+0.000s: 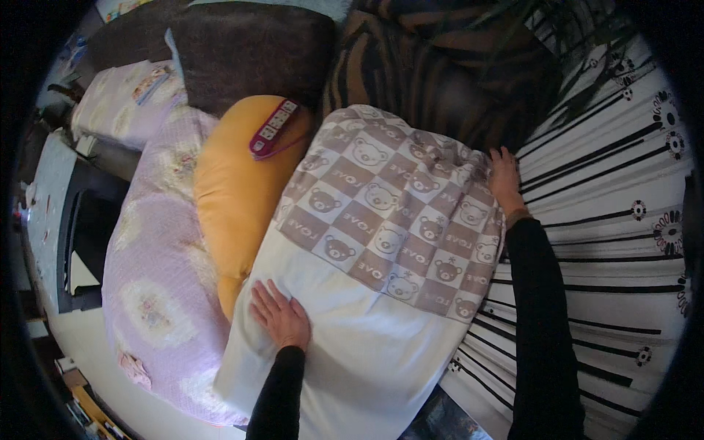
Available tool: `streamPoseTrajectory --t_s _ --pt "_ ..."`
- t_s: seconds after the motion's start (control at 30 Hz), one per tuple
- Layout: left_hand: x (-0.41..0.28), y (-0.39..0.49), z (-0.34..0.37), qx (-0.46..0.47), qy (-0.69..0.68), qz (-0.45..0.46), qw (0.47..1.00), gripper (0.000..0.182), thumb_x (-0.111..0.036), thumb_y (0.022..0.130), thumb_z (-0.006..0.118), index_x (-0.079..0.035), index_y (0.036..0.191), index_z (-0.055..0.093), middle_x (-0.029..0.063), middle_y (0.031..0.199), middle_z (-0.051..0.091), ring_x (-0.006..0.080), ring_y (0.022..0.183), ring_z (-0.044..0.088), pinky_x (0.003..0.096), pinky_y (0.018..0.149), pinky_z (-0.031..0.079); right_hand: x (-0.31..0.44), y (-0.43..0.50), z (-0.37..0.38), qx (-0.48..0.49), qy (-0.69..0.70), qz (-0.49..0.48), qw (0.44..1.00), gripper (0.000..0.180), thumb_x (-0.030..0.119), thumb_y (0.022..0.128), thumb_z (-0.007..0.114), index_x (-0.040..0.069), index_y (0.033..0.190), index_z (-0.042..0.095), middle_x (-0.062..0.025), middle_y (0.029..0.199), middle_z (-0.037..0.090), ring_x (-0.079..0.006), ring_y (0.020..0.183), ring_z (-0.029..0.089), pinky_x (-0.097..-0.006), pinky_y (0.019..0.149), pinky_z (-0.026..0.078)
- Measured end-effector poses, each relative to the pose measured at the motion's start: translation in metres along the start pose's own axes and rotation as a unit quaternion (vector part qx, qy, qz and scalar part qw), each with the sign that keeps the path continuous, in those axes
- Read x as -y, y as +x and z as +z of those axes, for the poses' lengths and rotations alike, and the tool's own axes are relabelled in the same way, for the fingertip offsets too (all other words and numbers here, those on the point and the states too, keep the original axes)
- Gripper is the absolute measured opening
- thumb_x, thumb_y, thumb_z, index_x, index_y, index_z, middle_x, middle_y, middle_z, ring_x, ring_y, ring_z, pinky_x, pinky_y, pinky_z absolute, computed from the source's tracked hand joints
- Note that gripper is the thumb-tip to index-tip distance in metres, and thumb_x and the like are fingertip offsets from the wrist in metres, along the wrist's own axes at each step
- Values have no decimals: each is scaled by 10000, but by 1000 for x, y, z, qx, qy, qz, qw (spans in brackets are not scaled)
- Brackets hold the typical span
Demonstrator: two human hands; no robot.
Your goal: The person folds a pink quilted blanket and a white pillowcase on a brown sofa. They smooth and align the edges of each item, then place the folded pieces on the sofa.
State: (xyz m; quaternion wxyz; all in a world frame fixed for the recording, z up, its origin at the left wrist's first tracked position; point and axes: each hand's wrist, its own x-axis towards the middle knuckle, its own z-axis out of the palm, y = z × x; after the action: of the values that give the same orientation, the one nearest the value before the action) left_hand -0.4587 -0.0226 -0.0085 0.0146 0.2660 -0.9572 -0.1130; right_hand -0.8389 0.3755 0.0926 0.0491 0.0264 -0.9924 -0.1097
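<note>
A checked cloth cover with bears and lettering [385, 209] lies over the upper part of a cream-white padded piece [352, 341], possibly a pillow or cushion. My left hand [281, 316] rests flat on the white part near its left edge, fingers spread, holding nothing. At the upper right, my right hand [504, 177] lies against the edge of the checked cover beside the curtain. Its fingers are nearly straight, and whether they pinch any cloth cannot be told. To the left lies a yellow cushion [236, 181] with a magenta power strip [274, 129] on top.
A quilted lilac floral cover [159, 286] drapes the seat at left. Behind are a dark brown sofa cushion [253, 49] and a striped brown-black fabric [440, 82]. A white curtain with black stripes [599, 242] hangs at right, leaves above it. A table [47, 181] stands far left.
</note>
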Motion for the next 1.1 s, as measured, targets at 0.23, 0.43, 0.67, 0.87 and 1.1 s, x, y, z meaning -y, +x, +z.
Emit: streamPoseTrajectory --t_s 0.23,0.43,0.67,0.87,1.1 --pt "0 1 6 -13 7 9 1000 710 -234 928 457 -10 1532 157 216 1605 125 358 1498 77 543 1186 43 -66 32 -22 -151 653 124 732 378 -78 905 534 -3 1276 552 -158 1245 610 -228 1103 598 -285 956 471" --pt "0 0 7 -11 32 13 999 675 -216 948 425 -9 1530 153 203 1606 134 360 1493 102 534 1187 71 -91 11 -44 -125 548 26 826 402 -51 875 566 11 1273 563 -154 1235 621 -241 1104 610 -334 956 483" --pt "-1 1 10 -33 58 19 998 638 -241 975 389 -10 1529 173 183 1607 156 348 1485 148 530 1178 119 -47 0 -45 41 23 -28 998 372 99 852 627 84 1223 637 -142 1261 612 -312 1143 590 -418 968 476" --pt "-2 0 7 -23 37 14 999 668 -216 938 422 7 1522 186 197 1601 167 346 1487 145 532 1181 106 66 41 -53 69 323 -157 931 344 149 894 631 80 1231 623 -136 1246 622 -351 1133 590 -431 929 493" --pt "2 3 6 -14 7 16 1000 711 -224 887 496 32 1493 224 261 1572 192 427 1465 159 597 1158 111 177 89 -4 -43 388 -286 875 475 128 822 708 83 1281 595 -166 1271 607 -341 1087 619 -385 924 499"
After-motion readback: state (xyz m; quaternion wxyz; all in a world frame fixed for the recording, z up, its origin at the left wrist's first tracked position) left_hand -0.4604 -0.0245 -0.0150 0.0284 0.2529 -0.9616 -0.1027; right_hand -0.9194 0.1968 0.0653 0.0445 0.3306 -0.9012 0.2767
